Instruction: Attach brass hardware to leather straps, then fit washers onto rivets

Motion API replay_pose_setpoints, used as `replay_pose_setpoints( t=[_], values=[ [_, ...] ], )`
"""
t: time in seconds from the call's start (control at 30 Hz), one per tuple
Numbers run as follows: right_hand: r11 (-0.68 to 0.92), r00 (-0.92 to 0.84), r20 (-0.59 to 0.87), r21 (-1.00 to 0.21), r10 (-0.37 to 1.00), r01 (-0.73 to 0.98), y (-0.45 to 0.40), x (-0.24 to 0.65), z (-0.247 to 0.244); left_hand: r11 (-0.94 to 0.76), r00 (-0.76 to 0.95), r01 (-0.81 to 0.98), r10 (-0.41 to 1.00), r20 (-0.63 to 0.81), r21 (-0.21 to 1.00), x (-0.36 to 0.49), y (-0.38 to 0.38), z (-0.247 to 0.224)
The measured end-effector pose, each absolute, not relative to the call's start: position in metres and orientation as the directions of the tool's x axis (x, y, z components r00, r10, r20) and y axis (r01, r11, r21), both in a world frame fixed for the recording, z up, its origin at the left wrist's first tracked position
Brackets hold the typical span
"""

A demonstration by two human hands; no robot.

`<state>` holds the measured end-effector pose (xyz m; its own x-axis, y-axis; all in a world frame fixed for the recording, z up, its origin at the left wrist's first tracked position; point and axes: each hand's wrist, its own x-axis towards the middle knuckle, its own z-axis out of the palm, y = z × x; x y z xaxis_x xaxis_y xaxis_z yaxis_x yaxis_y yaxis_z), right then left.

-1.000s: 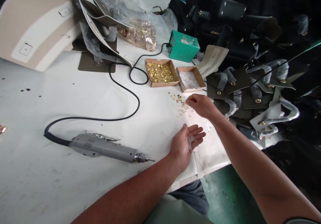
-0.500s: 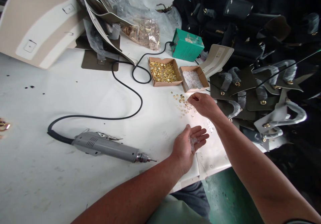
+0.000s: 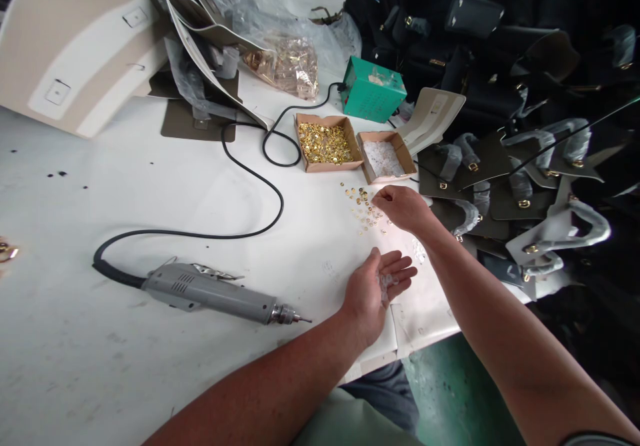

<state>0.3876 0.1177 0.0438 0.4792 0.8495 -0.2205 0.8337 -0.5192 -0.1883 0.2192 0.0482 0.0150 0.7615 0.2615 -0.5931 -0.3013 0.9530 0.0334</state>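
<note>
My left hand [image 3: 369, 293] is turned palm up near the table's front edge, cupping several small clear plastic washers [image 3: 386, 283] in its slightly curled fingers. Above and beyond it, my right hand [image 3: 403, 205] has thumb and fingertips pinched together at the edge of a scatter of small gold-coloured discs [image 3: 367, 216]. Whatever sits between those fingertips is hidden. Beside my right wrist lies a little heap of clear pieces [image 3: 419, 251], partly covered by the forearm.
A grey electric screwdriver [image 3: 215, 293] lies left, its black cord [image 3: 283, 199] looping to a green box [image 3: 374, 93]. Two cardboard trays hold gold fasteners [image 3: 325, 145] and whitish clear pieces [image 3: 384, 159]. Beige panels [image 3: 80, 39] stand far left; dark bag parts [image 3: 520, 199] pile up right.
My right hand has shifted very slightly, its fingertips still pinched by the gold discs. My left hand stays in place with the washers. The view has moved a touch.
</note>
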Motion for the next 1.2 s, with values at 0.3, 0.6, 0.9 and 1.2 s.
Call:
replay_pose_setpoints(
  t=[0.3, 0.6, 0.9, 1.2],
  values=[
    [-0.495, 0.444, -0.221, -0.321, 0.868, 0.807, 0.116, 0.38, 0.047, 0.954, 0.763, -0.297, 0.261, -0.592, 0.038, 0.22, 0.048, 0.016],
    [-0.496, 0.451, -0.229, -0.21, 0.863, 0.842, 0.121, 0.384, 0.037, 0.956, 0.769, -0.292, 0.257, -0.585, 0.035, 0.218, 0.048, 0.016],
    [-0.493, 0.442, -0.238, -0.23, 0.865, 0.839, 0.122, 0.384, 0.044, 0.957, 0.776, -0.289, 0.256, -0.576, 0.035, 0.219, 0.047, 0.015],
    [-0.492, 0.448, -0.232, -0.19, 0.863, 0.85, 0.123, 0.381, 0.047, 0.956, 0.783, -0.291, 0.256, -0.567, 0.03, 0.219, 0.046, 0.014]
  ],
)
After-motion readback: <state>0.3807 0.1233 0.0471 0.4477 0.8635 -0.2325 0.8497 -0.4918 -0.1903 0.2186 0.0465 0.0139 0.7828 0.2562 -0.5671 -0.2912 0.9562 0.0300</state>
